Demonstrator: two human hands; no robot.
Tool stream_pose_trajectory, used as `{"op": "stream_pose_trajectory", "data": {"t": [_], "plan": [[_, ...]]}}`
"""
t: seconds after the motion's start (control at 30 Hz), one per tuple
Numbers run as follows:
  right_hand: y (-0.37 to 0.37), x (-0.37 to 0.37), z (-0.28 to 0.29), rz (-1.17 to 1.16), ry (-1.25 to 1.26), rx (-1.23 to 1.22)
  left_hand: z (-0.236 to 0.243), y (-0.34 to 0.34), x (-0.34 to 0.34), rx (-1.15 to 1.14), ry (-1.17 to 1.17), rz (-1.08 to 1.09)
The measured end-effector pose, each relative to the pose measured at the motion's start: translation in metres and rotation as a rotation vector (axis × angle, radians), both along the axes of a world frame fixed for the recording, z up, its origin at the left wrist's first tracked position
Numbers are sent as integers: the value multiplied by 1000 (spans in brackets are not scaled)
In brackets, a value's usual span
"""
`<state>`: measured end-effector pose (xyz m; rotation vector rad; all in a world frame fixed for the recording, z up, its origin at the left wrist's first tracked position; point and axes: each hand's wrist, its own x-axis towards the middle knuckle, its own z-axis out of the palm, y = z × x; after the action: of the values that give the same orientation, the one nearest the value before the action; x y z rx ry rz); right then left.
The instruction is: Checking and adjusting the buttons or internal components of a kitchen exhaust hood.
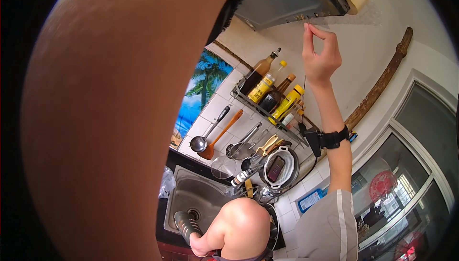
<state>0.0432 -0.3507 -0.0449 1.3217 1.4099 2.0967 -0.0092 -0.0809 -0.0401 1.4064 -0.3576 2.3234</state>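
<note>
From my remote view, the right hand (322,58) meets the lower edge of the dark range hood (282,3), high above the bottle rack (267,110). The grip's fingertips are together; I cannot tell what they pinch. I'd favour light pressure and a steady wrist.

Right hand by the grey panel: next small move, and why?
I'd probably have the right hand loosen its grip slightly for a check: its fingertips are pinched together close to the lower edge of the grey panel, and anything between them is too small to tell.
</note>
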Motion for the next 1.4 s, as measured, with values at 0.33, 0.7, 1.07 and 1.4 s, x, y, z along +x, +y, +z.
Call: {"op": "stream_pose_trajectory", "data": {"t": [0.33,0.7,1.07,1.4], "plan": [[0,5,3,-4,-29,-24,-2,0,-6,11,71,-23],[5,14,2,11,-67,-51,3,0,-7,2,131,-1],[4,15,0,2,-52,-38,-1,1,-13,24,133,1],[6,18,-2,31,-33,-20,-1,0,-8,3,75,1]]}}
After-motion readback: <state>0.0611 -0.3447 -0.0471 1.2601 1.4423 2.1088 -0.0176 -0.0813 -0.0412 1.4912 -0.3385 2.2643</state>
